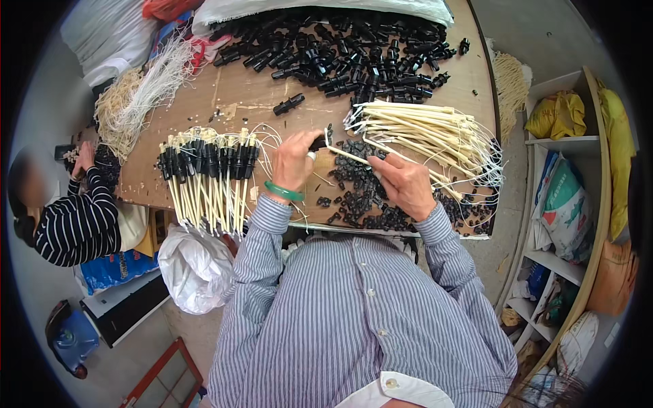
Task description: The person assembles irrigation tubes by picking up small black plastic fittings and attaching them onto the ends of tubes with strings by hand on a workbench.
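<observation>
Above the table's near edge, my left hand (292,162), with a green bangle at its wrist, is closed on a black plastic fitting (317,143), mostly hidden by the fingers. My right hand (404,183) pinches a thin cream tube (349,156). The tube's bent tip rises just right of the black fitting; whether the two touch, I cannot tell. Small black parts (364,197) lie heaped beneath both hands. Beside my right hand is a stack of cream tubes (415,129) with white cords. Left of my left hand lies a row of cream tubes with black fittings (209,160).
Many black fittings (326,58) are piled at the table's (170,102) far side under a white sack (326,12). Loose white cords (160,68) lie far left. A person in a striped top (78,221) sits at left. Shelves with bags (563,204) stand at right.
</observation>
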A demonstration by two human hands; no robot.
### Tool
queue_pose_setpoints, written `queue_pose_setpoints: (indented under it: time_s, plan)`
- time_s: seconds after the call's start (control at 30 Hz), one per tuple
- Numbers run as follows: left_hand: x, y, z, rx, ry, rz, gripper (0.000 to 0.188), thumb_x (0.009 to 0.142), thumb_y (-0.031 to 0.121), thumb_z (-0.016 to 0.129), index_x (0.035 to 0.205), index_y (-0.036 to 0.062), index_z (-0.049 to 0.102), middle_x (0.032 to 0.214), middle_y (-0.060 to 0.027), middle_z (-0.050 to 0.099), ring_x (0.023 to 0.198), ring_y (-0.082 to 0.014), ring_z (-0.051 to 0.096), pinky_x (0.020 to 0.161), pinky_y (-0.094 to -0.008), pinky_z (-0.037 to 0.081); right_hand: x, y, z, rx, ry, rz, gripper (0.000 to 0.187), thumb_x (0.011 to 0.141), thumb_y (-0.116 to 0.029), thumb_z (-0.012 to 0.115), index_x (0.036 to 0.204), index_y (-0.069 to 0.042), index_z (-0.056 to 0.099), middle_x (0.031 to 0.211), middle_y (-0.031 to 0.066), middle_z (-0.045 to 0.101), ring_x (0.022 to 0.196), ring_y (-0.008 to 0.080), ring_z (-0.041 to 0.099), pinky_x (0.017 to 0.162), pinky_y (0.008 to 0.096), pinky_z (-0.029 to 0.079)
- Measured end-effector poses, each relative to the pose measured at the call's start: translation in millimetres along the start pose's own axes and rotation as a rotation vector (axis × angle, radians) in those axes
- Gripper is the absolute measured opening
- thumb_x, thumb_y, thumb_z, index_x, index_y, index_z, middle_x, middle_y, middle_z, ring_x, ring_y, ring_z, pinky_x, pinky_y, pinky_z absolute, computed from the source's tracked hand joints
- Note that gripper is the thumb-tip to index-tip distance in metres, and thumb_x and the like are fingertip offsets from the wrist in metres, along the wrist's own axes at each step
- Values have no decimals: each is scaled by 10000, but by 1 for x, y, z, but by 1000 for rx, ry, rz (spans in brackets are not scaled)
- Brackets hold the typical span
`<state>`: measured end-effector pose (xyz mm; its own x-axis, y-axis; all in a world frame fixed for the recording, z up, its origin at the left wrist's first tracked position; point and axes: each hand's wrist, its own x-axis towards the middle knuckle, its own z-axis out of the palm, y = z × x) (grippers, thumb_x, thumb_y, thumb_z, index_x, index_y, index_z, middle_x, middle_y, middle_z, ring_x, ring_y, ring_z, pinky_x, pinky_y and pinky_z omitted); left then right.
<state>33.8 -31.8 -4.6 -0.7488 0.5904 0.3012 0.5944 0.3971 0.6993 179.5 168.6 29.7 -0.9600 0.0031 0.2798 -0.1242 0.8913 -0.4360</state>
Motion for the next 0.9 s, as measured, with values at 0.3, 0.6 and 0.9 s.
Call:
queue_pose_setpoints:
  time_s: [0.3,0.6,0.9]
  plan:
    - [0,-12,6,155,-50,156,157,798,-23,569,911,85,555,763,-64,547,743,-233,544,691,-361,406,-6,-13,8,-16,96,66,185,864,-134,612,1045,-131,654,658,19,518,500,172,531,445,322,437]
    - [0,-4,5,135,-43,64,242,738,-114,534,907,48,593,848,-92,572,857,-256,534,731,-376,427,-12,-16,14,52,228,155,188,866,-149,623,1049,-137,664,611,13,505,454,158,500,407,314,419]
    - [-8,1,20,443,114,372,219,862,28,561,945,204,663,950,-60,668,918,-196,606,840,-394,465,-10,-17,1,-404,-92,286,452,727,-220,758,1140,-143,593,600,10,583,415,136,513,384,291,408]
